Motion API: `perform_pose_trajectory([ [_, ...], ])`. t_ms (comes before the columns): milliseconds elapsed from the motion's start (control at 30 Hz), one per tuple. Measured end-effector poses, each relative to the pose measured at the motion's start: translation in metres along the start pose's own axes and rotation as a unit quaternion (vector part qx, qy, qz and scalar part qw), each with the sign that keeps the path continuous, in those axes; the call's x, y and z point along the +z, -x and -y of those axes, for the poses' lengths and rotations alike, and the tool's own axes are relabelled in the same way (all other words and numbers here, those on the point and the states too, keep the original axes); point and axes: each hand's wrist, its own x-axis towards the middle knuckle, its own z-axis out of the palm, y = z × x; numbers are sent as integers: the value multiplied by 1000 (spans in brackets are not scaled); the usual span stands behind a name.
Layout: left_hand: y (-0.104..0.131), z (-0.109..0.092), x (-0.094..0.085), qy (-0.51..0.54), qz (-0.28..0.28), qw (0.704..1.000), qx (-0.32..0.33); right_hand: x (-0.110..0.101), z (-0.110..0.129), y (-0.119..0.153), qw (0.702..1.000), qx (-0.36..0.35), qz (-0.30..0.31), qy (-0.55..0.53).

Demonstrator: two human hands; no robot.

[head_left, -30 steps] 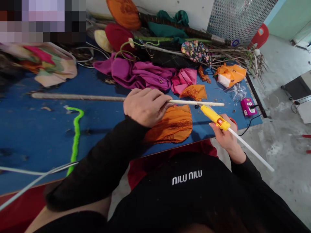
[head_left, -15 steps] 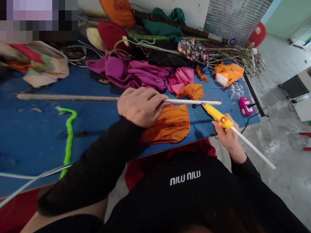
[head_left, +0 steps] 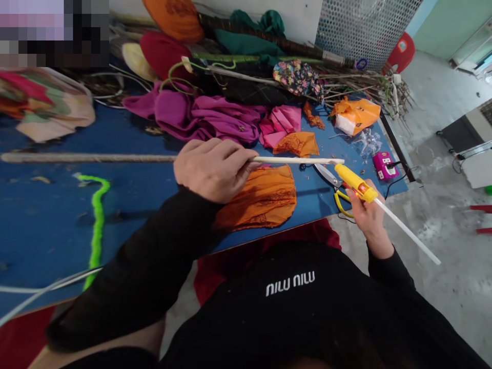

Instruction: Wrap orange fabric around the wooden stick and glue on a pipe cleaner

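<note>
My left hand (head_left: 215, 169) is closed around a long thin stick (head_left: 92, 158), held level above the table; its pale, bare end points right. My right hand (head_left: 367, 210) grips a yellow hot glue gun (head_left: 355, 183), a lit orange light on its body and a white glue stick (head_left: 407, 230) trailing from its back. The nozzle touches or nearly touches the stick close to its right tip; I cannot tell which. Beneath the left hand lies an orange cloth piece (head_left: 269, 197). Yellow-handled scissors (head_left: 328, 175) rest on the table, partly behind the glue gun.
Purple cloth (head_left: 226, 120), pink cloth (head_left: 282, 123) and bundled twigs (head_left: 357, 84) fill the back of the blue table (head_left: 46, 220). A magenta power strip (head_left: 384, 166) sits at the right edge. A fuzzy green strand (head_left: 97, 225) and white wires (head_left: 49, 289) lie at left.
The glue gun's nozzle has shifted right along the stick towards its tip, uncovering more of the scissors. The whole view has slid slightly left. Both hands keep their grip.
</note>
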Motion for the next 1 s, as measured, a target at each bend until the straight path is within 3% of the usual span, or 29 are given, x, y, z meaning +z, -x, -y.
perform_pose_trajectory([
  [200,-3,-2,0,-4,-8,1000,6,-2,-14,-2,998,41,-38,5],
  [400,2,5,4,2,-9,1000,-19,-7,-49,-7,993,73,-75,53],
  [467,3,10,5,11,24,999,-46,-6,-64,-19,994,76,-69,49],
  [533,2,13,3,32,104,989,-97,-1,-78,-38,995,76,-55,40],
  [600,-4,13,-3,61,192,966,-161,6,-91,-62,993,100,-46,34],
  [667,-11,11,-12,83,244,942,-217,16,-99,-85,990,119,-41,57],
  [833,-15,11,-29,123,267,916,-272,34,-105,-128,976,164,-32,141],
  [1000,-1,18,-36,125,274,907,-296,30,-117,-152,967,170,1,191],
])
